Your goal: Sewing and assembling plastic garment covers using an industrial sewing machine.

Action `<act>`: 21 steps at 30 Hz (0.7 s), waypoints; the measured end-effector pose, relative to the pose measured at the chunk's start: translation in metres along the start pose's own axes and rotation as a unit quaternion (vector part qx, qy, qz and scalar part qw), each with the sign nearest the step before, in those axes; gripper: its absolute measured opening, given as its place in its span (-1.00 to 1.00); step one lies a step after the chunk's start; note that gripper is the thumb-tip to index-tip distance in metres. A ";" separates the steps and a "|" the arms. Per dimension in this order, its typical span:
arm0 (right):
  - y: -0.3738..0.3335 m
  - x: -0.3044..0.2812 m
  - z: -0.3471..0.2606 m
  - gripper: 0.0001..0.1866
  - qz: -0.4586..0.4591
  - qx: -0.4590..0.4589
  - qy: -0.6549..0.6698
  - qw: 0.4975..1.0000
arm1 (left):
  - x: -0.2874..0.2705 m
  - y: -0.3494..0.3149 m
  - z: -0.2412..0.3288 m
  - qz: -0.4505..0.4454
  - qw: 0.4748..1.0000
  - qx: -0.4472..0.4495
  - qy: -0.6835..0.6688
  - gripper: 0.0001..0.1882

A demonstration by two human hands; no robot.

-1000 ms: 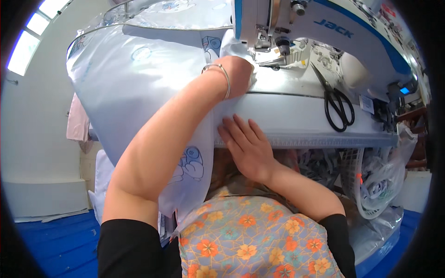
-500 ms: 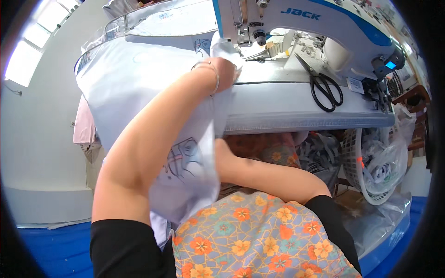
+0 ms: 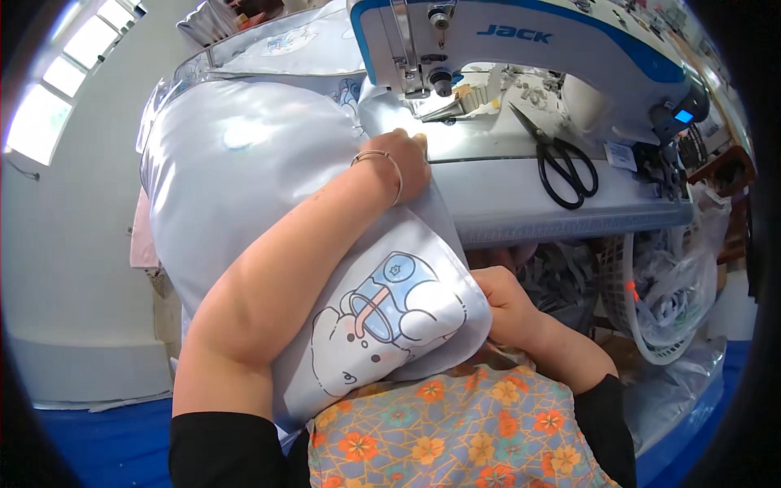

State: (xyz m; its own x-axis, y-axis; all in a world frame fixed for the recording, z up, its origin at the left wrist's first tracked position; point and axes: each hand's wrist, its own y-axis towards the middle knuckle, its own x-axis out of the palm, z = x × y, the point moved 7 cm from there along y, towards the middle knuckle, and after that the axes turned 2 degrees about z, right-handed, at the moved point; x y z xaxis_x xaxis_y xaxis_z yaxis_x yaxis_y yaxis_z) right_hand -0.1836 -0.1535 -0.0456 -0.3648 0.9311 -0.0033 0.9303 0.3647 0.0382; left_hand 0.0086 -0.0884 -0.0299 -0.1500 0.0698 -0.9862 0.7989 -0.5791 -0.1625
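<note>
One basket [image 3: 616,281] at right holds clear plastic [image 3: 665,281]; scissors [image 3: 544,141] lie leftward — right hand [image 3: 506,306], fingers pinching fabric [image 3: 399,301]; left hand's [image 3: 402,167] fingers, cannot tell.

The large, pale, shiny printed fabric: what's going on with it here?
A person handles the large, pale, shiny printed fabric at a white-and-blue sewing machine. The left hand is on it in front of the machine, its grip unclear; the right hand holds its rounded edge lower down. Black-handled metal scissors lie untouched to the right.
</note>
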 end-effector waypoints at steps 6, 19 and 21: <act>0.009 -0.018 0.005 -0.74 0.003 0.026 0.024 0.999 | 0.001 0.020 -0.005 -0.061 0.998 -0.011 0.019 -0.60; 0.020 -0.077 0.011 -0.82 -0.010 0.040 0.033 0.999 | -0.011 0.005 0.005 -0.008 0.992 0.058 0.112 -0.58; 0.022 -0.085 0.010 -0.82 -0.008 0.049 0.004 0.999 | -0.009 0.009 0.003 0.005 0.991 0.081 0.111 -0.58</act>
State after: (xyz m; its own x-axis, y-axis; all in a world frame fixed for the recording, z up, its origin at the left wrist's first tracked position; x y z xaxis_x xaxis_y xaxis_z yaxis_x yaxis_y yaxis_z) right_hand -0.1319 -0.2248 -0.0543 -0.3805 0.9248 0.0049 0.9230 0.3801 -0.0605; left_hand 0.0158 -0.0965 -0.0223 0.0038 0.2305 -0.9731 0.6936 -0.7015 -0.1635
